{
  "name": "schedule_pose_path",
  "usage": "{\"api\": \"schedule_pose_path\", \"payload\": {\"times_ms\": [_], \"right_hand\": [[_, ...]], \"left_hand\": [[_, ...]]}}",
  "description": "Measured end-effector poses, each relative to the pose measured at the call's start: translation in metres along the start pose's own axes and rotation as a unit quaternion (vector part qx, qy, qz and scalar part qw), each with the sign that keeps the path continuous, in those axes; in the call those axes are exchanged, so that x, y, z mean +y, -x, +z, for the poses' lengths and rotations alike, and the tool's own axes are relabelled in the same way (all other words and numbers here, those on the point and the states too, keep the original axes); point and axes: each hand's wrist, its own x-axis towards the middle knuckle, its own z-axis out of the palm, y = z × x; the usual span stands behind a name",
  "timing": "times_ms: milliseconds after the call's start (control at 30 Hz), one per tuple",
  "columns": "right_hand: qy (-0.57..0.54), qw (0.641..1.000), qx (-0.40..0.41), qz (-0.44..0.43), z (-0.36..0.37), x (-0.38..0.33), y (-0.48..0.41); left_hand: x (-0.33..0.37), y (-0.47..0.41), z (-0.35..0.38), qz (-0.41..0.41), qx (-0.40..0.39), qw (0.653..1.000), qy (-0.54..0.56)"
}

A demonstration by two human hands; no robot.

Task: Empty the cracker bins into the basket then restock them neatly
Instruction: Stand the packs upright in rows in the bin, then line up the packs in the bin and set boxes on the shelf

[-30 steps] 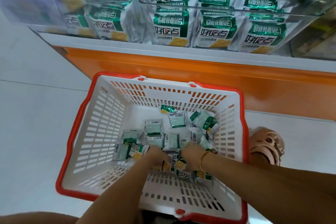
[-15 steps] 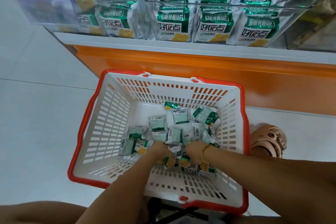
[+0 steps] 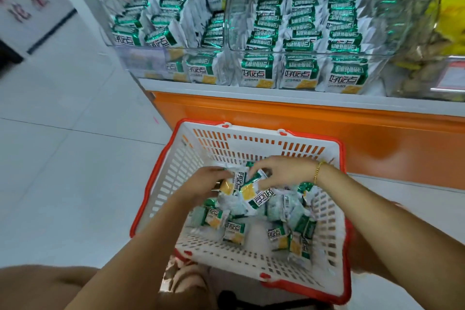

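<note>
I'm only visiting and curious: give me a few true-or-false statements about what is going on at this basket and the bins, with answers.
1. The left hand and right hand both hold cracker packets above the basket. True.
2. Nothing lies in the basket. False: many loose packets lie on its floor.
3. The left wrist wears jewellery. False: the bracelet is on the right wrist.
4. The clear bins hold packets. True.
5. The basket's rim is blue. False: it is red.
</note>
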Motion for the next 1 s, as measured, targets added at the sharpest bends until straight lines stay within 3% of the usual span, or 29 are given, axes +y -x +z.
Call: {"api": "schedule_pose_path", "payload": {"times_ms": [300,433,600,733,833,1000], "right_hand": [[-0.043,0.981,0.184,-0.051,-0.042,-0.056,0.044],[-0.146,0.939,0.286,-0.127,-0.053,-0.08,0.06],[-0.251,0.865,0.411,-0.143,-0.054,-0.107,0.056],[-0.329,0.877,0.33,-0.116,-0.072,-0.124,0.051],[-0.282,0.901,0.312,-0.109,-0.099,-0.137,0.041],[-0.281,0.911,0.282,-0.111,-0.154,-0.175,0.029]], "left_hand": [[0.074,0.057,-0.001,0.07,-0.114,0.99,-0.053],[0.103,0.089,-0.008,0.158,-0.121,0.974,-0.111],[0.129,0.1,-0.027,0.207,-0.1,0.973,-0.023],[0.153,0.107,-0.037,0.28,-0.071,0.956,0.049],[0.174,0.109,-0.043,0.322,-0.053,0.94,0.099],[0.202,0.105,-0.06,0.355,-0.014,0.913,0.201]]}}
